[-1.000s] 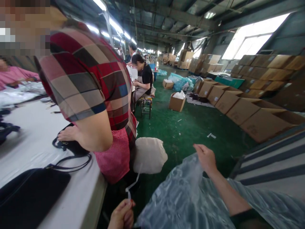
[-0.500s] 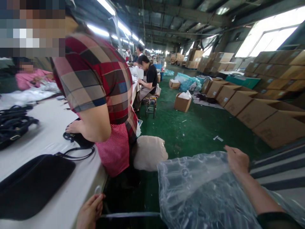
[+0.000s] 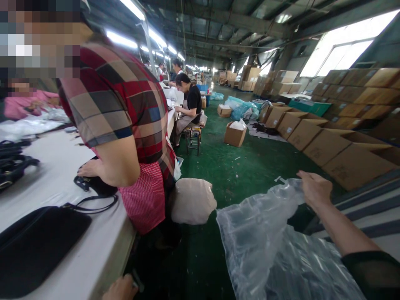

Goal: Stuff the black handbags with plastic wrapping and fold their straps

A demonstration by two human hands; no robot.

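Clear plastic sheet (image 3: 246, 233) is held up to the right of the table (image 3: 73, 258), over the green floor (image 3: 215, 166). Its upper right corner is clamped between the fingers of the right hand (image 3: 318, 191); the rest is left hanging, crumpled. Left hand (image 3: 120, 288) is seen beside the table's near right edge, partly cut off by the frame; a small translucent strip (image 3: 138, 281) is seen at its fingers, but whether it is gripped cannot be told, blurred. On the table, a black bag (image 3: 46, 243) is laid flat near the front, strap toward the right edge. Past it, a dark item (image 3: 101, 186) is pressed on the tabletop by a hand of a co-worker in a plaid shirt (image 3: 125, 104). Open cartons (image 3: 328, 146) are lined up well right of the table.
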